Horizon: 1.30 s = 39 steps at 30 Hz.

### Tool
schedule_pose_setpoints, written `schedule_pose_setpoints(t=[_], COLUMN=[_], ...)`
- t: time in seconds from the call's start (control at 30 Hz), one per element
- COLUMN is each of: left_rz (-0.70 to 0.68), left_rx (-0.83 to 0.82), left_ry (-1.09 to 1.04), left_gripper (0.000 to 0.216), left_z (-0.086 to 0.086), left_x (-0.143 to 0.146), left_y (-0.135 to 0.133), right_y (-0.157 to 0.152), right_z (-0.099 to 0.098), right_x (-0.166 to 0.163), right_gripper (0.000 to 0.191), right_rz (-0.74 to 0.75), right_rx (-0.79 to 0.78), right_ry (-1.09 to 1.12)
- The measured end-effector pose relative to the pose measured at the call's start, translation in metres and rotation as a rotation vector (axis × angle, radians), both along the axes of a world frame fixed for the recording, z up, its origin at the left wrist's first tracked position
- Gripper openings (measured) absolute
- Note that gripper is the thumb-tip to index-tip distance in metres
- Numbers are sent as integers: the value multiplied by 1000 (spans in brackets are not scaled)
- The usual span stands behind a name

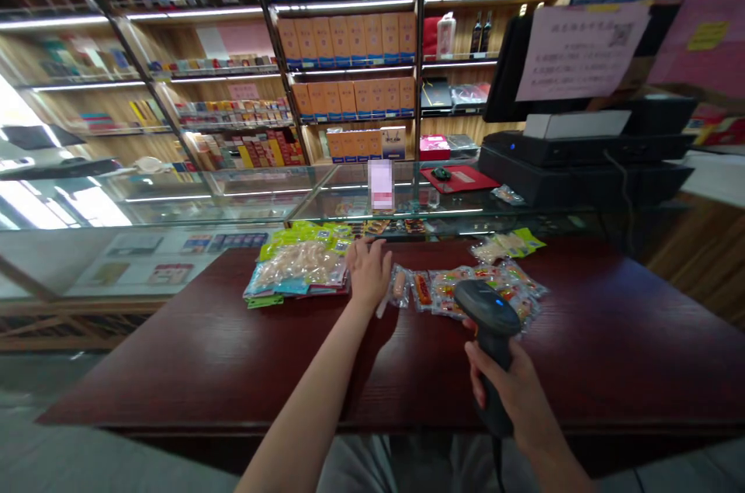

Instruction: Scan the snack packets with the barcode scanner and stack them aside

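My right hand (509,380) is wrapped round the grip of a dark barcode scanner (489,307), which has a small blue light on its head and a cable running down. My left hand (369,272) reaches forward, fingers stretched out, at the right edge of a stack of green-topped clear snack packets (308,264). What lies beneath its palm is hidden. Just to its right are a small sealed sausage packet (400,287) and a red-brown snack packet (422,289). Beyond these, a spread of clear vacuum packets (466,283) lies partly behind the scanner.
A green-and-clear packet (506,246) lies at the back right of the dark red table (233,369). Behind stands a glass counter (343,194) with a mouse (441,174) on a red mat (471,178). A monitor (504,78) rises at right; shelves of boxes (349,39) line the wall.
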State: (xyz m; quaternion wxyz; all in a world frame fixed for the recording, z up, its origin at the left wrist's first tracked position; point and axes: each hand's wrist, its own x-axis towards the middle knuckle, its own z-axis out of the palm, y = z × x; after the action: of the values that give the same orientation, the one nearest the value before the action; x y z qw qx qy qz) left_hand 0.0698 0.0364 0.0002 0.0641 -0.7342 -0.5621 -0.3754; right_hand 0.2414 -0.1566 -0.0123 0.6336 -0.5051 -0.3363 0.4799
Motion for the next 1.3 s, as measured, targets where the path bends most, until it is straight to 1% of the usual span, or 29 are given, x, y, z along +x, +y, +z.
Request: schedule_pose_setpoints(t=[0.2,0.3,0.47,0.6,0.7,0.8,0.9,0.97,1.03,1.1,1.17,1.3], left_rz=[-238,-315,-347,-351,-354,-338,-295,-292,-331,-364,-376,-375], left_rx=[-101,-179,-277,-352,-442,-561,-612,-641,-673,-662,-609,-468], left_ry=[105,151,176,216,252,248,236,226,213,223,252,271], left_gripper=[28,28,28,32,36,46,59,59,51,45,43,26], left_z=[-17,-23,-24,-22,-23,-24,-25,-24,-20,-14,-6,15], left_x=[78,116,174,213,234,245,250,251,249,245,238,210], left_y=[11,21,47,69,83,93,99,100,99,97,93,83], right_y=[-5,-6,-4,-1,1,2,2,1,0,-1,-2,-4], right_z=[1,2,-3,-8,-9,-7,-5,-5,-5,-5,-5,-5], right_x=[27,42,68,85,94,101,106,108,108,106,103,95], right_gripper=[56,57,60,47,46,51,58,61,59,57,55,53], right_rz=[-42,-73,-91,-107,-126,-161,-172,-167,-162,-155,-153,-150], right_rx=[-45,-63,-67,-150,-165,-161,-154,-149,-148,-146,-137,-117], right_ry=[43,41,75,65,80,113,143,147,142,139,139,134])
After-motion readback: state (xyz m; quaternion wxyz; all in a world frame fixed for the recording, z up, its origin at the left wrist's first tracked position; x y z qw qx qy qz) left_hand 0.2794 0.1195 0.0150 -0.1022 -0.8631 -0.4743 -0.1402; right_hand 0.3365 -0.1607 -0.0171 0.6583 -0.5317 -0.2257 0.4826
